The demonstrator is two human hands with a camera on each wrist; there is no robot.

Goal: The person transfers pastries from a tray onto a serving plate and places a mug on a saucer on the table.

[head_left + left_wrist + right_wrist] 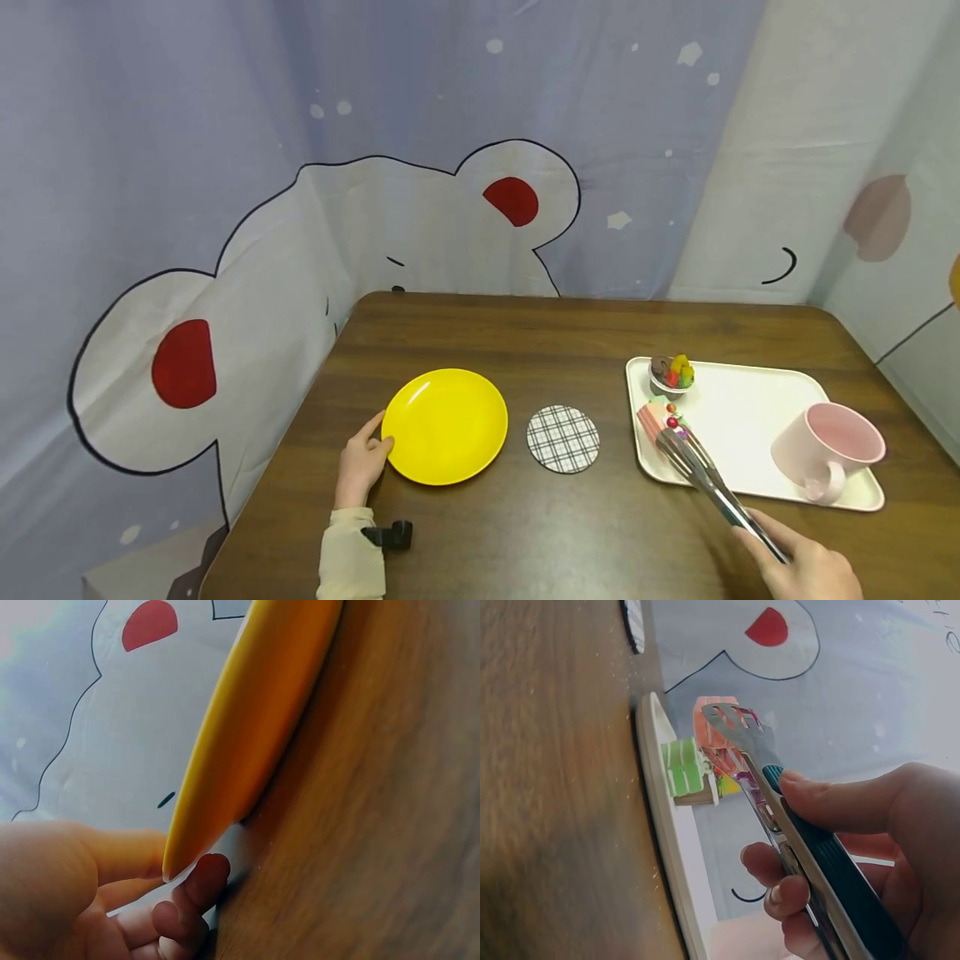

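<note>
My left hand (362, 462) holds the left rim of a round yellow plate (446, 427) on the table. In the left wrist view the plate's edge (225, 750) lies between the thumb and the curled fingers. My right hand (806, 562) grips metal tongs (708, 479) with teal handle pads. The tongs' tips pinch a pink toy cake slice (714, 724), raised above the tray in the right wrist view. Close by is a green cake slice (681, 766) on the white tray (750, 400). A small cup of toy fruit and chocolate (671, 377) stands behind the slices.
On the tray's right end is a pink mug (825, 446), its handle toward me. A round checked coaster (562, 439) lies between plate and tray. Behind the brown wooden table (525, 333) hangs a patterned curtain (405, 217).
</note>
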